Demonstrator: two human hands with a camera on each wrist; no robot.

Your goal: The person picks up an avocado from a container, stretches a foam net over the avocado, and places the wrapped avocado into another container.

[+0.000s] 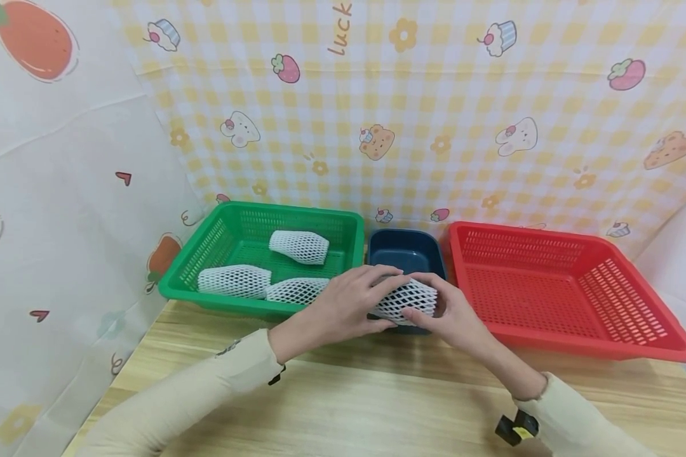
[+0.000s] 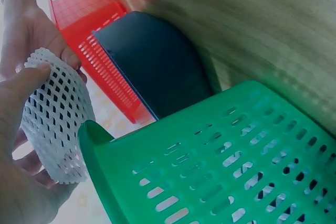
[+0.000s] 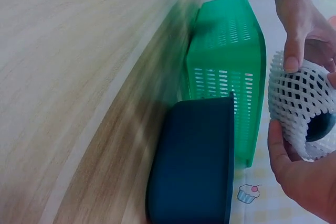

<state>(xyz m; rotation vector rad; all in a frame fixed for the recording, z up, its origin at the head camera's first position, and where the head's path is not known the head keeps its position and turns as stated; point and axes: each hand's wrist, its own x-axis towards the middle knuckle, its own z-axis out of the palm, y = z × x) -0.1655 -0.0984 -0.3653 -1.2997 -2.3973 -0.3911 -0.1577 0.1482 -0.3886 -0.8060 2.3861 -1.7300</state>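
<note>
A white foam net sleeve (image 1: 407, 301) with something dark and rounded inside is held between both hands, above the front of a dark blue bin (image 1: 407, 251). My left hand (image 1: 349, 301) grips its left end, with the thumb lying on the mesh in the left wrist view. My right hand (image 1: 457, 317) holds the right end between thumb and fingers. In the right wrist view, the dark item (image 3: 320, 126) shows at the sleeve's opening; its kind cannot be told. To the left, a green basket (image 1: 263, 309) holds several more white net sleeves (image 1: 234, 281).
To the right of the bin stands a red basket (image 1: 526, 298) with slotted walls. All three containers line the back of a wooden table (image 1: 343, 406), against a yellow checked cloth (image 1: 423, 95). White printed cloth (image 1: 63, 158) hangs at the left side.
</note>
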